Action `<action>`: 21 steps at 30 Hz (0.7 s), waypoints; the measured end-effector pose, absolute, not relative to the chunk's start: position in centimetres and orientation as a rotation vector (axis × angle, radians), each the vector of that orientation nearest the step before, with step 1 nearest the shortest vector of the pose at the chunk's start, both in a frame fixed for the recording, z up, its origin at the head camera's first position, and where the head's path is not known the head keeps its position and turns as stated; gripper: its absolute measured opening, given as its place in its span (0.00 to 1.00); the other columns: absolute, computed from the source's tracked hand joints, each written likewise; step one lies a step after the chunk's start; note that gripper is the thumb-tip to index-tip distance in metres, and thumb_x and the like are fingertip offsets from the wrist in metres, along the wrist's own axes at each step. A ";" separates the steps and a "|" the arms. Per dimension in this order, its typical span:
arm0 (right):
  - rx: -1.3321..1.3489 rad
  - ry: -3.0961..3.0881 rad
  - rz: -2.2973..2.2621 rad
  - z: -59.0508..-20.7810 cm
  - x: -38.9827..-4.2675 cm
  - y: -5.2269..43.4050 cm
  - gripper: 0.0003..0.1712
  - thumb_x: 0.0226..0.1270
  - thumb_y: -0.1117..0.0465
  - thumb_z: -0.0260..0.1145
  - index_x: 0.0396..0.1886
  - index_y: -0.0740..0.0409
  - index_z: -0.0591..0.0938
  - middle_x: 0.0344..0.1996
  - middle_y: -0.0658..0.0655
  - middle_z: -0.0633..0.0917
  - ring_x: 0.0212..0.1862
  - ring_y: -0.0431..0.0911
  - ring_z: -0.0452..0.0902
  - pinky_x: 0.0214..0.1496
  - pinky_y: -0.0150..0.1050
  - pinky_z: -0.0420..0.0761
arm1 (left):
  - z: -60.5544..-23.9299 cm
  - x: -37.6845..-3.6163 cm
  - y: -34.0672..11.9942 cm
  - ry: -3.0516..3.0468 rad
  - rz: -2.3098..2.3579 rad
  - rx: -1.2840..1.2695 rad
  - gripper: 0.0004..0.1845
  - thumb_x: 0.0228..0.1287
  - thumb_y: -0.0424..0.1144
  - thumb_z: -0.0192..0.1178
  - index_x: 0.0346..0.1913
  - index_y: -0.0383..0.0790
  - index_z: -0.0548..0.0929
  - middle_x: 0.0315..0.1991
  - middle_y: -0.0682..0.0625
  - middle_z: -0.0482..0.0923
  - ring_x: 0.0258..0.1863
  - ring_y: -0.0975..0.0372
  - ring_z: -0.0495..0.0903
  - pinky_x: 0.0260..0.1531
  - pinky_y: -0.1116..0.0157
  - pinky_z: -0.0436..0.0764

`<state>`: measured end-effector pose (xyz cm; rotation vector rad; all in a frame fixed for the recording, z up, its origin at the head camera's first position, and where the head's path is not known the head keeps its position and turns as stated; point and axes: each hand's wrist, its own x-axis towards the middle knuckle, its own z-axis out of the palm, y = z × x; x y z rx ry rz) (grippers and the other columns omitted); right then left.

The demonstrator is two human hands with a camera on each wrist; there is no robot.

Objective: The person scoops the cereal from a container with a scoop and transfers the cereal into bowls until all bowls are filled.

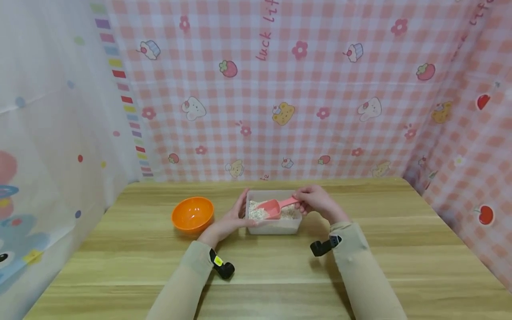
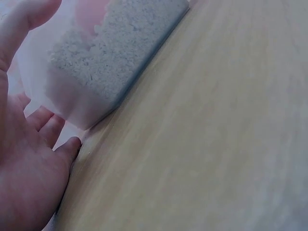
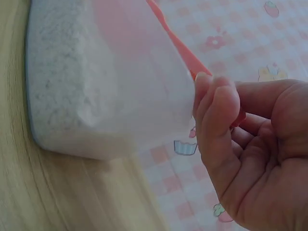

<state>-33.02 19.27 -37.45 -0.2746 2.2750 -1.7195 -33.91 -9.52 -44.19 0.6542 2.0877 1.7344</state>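
Observation:
A translucent white plastic container [image 1: 273, 229] sits on the table, partly filled with pale, oat-like flakes [image 2: 103, 60]. My left hand [image 1: 226, 223] holds its left end, with the thumb along the front wall and the fingers spread at the left side. A pink scoop [image 1: 273, 208] lies with its bowl among the flakes, tilted. My right hand [image 1: 319, 202] pinches the end of the scoop handle [image 3: 185, 50] above the container's right rim. In the right wrist view, the scoop's bowl shows faintly through the container wall.
An orange bowl [image 1: 194, 213] stands left of the container, close to my left wrist. Under everything is a wood-grain table [image 1: 272, 271]. A pink checked cloth [image 1: 280, 146] hangs behind the table's back edge, with more printed cloth at both sides.

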 end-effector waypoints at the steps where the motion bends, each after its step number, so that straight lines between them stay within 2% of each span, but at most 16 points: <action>1: -0.267 2.258 -1.740 -37.6 -33.1 19.4 0.14 0.75 0.66 0.53 0.43 0.77 0.77 0.19 0.53 0.79 0.19 0.38 0.72 0.22 0.30 0.77 | -44.2 -33.9 -9.5 2.089 1.733 0.653 0.57 0.58 0.33 0.67 0.77 0.61 0.36 0.78 0.48 0.34 0.75 0.54 0.42 0.71 0.55 0.46; 12: -0.247 2.122 -1.898 -38.3 -33.7 20.7 0.19 0.76 0.66 0.50 0.54 0.82 0.72 0.20 0.53 0.80 0.20 0.37 0.74 0.24 0.29 0.79 | -44.1 -33.9 -9.5 2.093 1.737 0.638 0.59 0.57 0.35 0.70 0.77 0.62 0.35 0.78 0.49 0.33 0.75 0.55 0.42 0.71 0.57 0.47; 21: -0.168 2.066 -1.979 -37.9 -33.7 21.3 0.16 0.77 0.63 0.51 0.50 0.75 0.75 0.22 0.54 0.81 0.20 0.39 0.75 0.25 0.31 0.80 | -44.0 -33.8 -9.6 2.079 1.744 0.651 0.59 0.57 0.33 0.69 0.77 0.62 0.35 0.78 0.50 0.33 0.75 0.55 0.41 0.71 0.57 0.47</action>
